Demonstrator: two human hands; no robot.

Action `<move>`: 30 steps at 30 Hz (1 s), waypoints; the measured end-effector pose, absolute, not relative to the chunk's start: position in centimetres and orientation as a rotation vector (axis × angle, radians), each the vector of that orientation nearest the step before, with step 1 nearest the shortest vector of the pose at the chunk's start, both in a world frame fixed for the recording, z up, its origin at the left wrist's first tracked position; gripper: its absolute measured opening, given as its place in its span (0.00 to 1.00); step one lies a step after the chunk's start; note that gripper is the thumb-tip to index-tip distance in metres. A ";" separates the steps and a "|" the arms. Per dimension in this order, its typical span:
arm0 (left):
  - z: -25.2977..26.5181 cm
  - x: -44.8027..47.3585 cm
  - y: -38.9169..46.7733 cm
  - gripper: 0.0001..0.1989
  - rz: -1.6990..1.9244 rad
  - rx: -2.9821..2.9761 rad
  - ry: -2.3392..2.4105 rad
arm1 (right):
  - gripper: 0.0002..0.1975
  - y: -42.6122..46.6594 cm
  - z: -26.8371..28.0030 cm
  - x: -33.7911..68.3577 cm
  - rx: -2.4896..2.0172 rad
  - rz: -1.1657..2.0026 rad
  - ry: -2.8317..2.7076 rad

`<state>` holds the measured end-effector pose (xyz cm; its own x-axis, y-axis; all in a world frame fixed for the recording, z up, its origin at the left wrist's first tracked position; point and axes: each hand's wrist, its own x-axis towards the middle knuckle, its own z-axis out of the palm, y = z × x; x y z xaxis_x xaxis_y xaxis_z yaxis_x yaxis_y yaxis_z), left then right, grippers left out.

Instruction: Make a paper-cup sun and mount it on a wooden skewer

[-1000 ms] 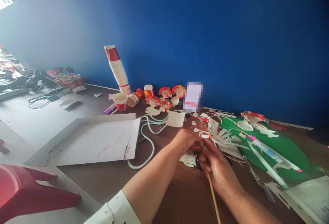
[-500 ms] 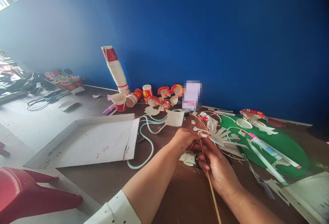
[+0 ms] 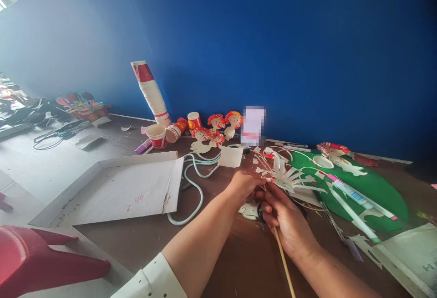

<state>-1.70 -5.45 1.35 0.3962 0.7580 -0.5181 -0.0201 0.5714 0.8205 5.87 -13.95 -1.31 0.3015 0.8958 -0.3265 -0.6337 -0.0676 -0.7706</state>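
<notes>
Fringed white paper piece [image 3: 286,182], cut into long splayed strips, red-marked at its near end, lies just past the fingertips, by the left edge of a flat green oval mat [image 3: 380,186]. Left hand [image 3: 244,185], in a white dotted sleeve [image 3: 155,277]: fingers drawn together, pinching that red-marked end. Right hand [image 3: 283,211]: fingers curled closed about a slim tan wooden stick [image 3: 283,259], slanting down out of view. Black loop [image 3: 260,213] at the same fingers; rest of it hidden. Off-white dotted paper cutout [image 3: 249,211] beside them on the dark brown tabletop [image 3: 235,252]. On the mat: white marker with pink ends [image 3: 362,198], white marker with a green tip [image 3: 355,216]. Leftward: pale blue-green cable [image 3: 201,193], shallow white cardboard tray [image 3: 123,193]. Farther back: leaning stack of red-and-white paper cups [image 3: 154,99], near a deep-blue wall [image 3: 273,52].
</notes>
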 end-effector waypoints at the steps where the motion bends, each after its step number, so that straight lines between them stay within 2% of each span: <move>1: 1.5 -1.7 -5.5 0.05 0.570 0.826 1.060 | 0.22 -13.9 -1.3 5.9 -1.019 1.295 -0.319; 9: 0.7 -2.0 -5.3 0.06 0.537 0.859 1.036 | 0.18 -13.9 -1.2 6.0 -0.982 1.336 -0.272; 14: 0.2 -2.5 -4.9 0.10 0.514 0.969 0.991 | 0.19 -13.9 -1.3 6.1 -0.988 1.316 -0.285; 30: 0.7 -1.9 -5.3 0.06 0.492 0.958 1.037 | 0.22 -14.2 -1.5 6.2 -1.147 1.215 -0.466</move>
